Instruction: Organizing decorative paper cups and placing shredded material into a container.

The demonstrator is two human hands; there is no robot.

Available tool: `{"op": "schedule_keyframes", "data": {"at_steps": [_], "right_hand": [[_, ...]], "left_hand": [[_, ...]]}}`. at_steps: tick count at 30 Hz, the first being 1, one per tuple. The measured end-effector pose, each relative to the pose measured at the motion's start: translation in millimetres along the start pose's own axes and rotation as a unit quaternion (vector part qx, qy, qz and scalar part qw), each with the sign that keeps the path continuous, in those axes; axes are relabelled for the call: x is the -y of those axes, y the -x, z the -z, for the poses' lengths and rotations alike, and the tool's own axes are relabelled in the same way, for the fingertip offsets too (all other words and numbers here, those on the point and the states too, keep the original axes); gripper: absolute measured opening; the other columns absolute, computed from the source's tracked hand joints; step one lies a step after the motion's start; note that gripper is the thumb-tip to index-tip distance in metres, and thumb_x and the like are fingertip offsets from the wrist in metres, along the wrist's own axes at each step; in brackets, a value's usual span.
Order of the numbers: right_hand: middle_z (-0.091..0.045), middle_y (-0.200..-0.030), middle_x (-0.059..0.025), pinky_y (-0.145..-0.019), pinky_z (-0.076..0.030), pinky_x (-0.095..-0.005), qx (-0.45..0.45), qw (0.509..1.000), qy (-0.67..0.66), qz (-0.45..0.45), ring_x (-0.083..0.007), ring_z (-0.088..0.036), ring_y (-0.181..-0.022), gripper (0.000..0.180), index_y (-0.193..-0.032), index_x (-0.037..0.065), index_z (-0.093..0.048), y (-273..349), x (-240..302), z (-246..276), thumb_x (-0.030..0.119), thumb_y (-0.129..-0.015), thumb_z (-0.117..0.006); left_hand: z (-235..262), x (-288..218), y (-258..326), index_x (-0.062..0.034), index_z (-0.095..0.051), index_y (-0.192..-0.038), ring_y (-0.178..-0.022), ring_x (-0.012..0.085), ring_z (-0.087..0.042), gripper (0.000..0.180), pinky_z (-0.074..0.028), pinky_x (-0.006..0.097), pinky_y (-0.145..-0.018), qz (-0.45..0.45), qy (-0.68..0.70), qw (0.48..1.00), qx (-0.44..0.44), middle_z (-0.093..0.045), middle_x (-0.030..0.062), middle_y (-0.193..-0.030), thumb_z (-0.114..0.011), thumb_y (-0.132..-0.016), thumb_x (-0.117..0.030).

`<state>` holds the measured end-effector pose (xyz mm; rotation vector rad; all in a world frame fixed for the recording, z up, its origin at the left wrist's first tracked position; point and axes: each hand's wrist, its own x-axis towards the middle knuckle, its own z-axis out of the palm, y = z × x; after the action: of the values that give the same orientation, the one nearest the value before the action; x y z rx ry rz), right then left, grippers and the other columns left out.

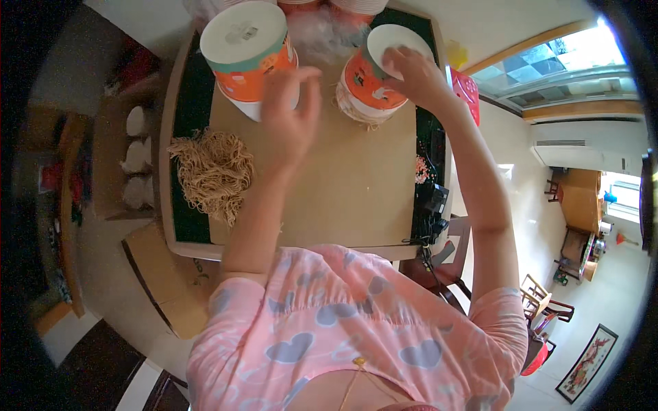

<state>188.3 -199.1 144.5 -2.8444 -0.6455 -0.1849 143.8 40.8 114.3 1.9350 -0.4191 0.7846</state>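
Two paper buckets in orange, green and white stand upside down with their white round bases facing up. My right hand [417,72] is at the right bucket [375,81], its fingertips on the white base and thumb by the side wall, gripping the near right rim. Thin tan cords hang around that bucket's lower edge. My left hand [291,113] is raised beside the taller left bucket [240,61]. Motion blurs its fingers, and whether it touches the bucket cannot be made out. A tangled heap of tan cords [214,171] lies at the table's left, near my left forearm.
Cardboard [329,185] covers the middle of the green-topped table. Clear plastic wrap [321,34] and more stacked buckets [358,8] sit at the far edge. Black cables and a small box [435,198] lie along the right edge, with a red plastic stool [466,92] beyond.
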Motion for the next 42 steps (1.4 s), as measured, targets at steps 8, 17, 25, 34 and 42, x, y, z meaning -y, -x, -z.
{"op": "schedule_keyframes", "data": {"at_steps": [8,17,25,34,42], "right_hand": [[-0.057,-0.11,-0.0086,-0.088,-0.04,-0.0407,-0.25,0.953,-0.064,0.161,-0.029,-0.053,-0.102,0.028,-0.102,0.013,-0.06,-67.6,116.4,-14.7,0.021,-0.076,-0.067],[-0.055,-0.086,-0.0043,-0.076,-0.042,-0.0408,-0.162,0.964,-0.063,0.203,-0.0272,-0.052,-0.086,0.016,-0.085,0.009,-0.055,-104.1,132.0,-31.0,0.013,-0.073,-0.065],[-0.059,-0.087,-0.0088,-0.071,-0.047,-0.0451,-0.133,0.965,-0.06,0.218,-0.0319,-0.057,-0.086,0.013,-0.085,0.013,-0.06,-111.4,132.9,-13.3,0.017,-0.073,-0.06],[-0.062,-0.094,-0.0021,-0.078,-0.044,-0.0287,-0.182,0.876,-0.436,0.094,-0.0135,-0.057,-0.089,0.009,-0.09,0.003,-0.058,-37.8,140.0,109.0,0.004,-0.081,-0.061],[-0.056,-0.092,0.001,-0.077,-0.043,-0.0244,0.041,0.535,-0.818,-0.207,-0.01,-0.053,-0.087,0.007,-0.097,0.009,-0.054,133.4,85.3,-31.5,0.013,-0.091,-0.051]], "left_hand": [[49.2,99.3,38.0,0.0017,-0.021,-0.139,-0.127,0.0312,-0.035,0.104,-0.024,0.043,-0.108,0.159,-0.055,0.986,0.015,-0.034,0.0195,-0.138,-0.082,-0.063,-0.034],[5.8,136.0,56.8,-0.0007,-0.021,-0.138,-0.125,0.0349,-0.036,0.108,-0.036,0.044,-0.099,0.212,0.04,0.973,-0.084,-0.035,0.0212,-0.136,-0.081,-0.06,-0.045],[0.9,144.2,52.4,-0.0048,-0.026,-0.136,-0.121,0.0293,-0.042,0.099,-0.035,0.043,-0.102,0.171,0.006,0.982,-0.083,-0.04,0.0155,-0.133,-0.085,-0.06,-0.029],[11.9,136.6,72.5,-0.0008,-0.02,-0.139,-0.125,0.0344,-0.036,0.094,-0.032,0.047,-0.102,0.205,0.006,0.974,-0.095,-0.033,0.0207,-0.137,-0.07,-0.074,-0.045],[94.0,16.7,140.6,-0.005,-0.041,-0.131,-0.11,0.0221,-0.052,0.056,-0.048,0.038,-0.087,0.502,0.702,0.502,-0.05,-0.052,0.0131,-0.123,-0.063,-0.085,-0.03]]}}
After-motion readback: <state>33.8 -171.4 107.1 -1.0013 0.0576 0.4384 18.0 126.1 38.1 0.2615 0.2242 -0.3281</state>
